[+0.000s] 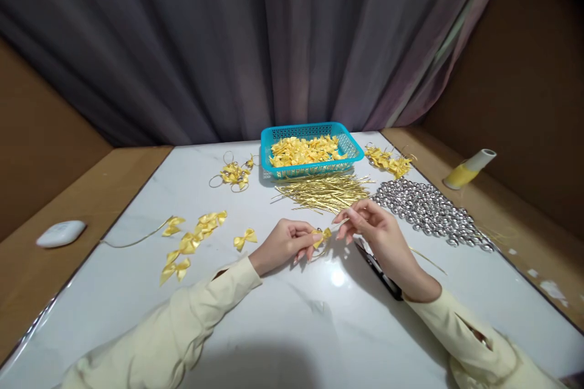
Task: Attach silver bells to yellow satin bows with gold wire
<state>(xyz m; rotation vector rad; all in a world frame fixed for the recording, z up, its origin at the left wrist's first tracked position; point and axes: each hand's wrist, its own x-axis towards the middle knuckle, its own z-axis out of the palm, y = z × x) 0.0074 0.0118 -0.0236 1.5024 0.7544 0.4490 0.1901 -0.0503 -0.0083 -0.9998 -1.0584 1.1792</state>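
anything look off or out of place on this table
Two small things: whitish flecks dot the brown surface beyond the table's right edge, perhaps scraps or worn spots; and one gold strip lies beside the right hand, away from the pile of gold strips. Nothing else stands out.

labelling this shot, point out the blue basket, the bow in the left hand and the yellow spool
Blue basket [266, 149], head view: left rim
Held bow [326, 234], head view: right loop
Yellow spool [462, 175], head view: yellow lower part
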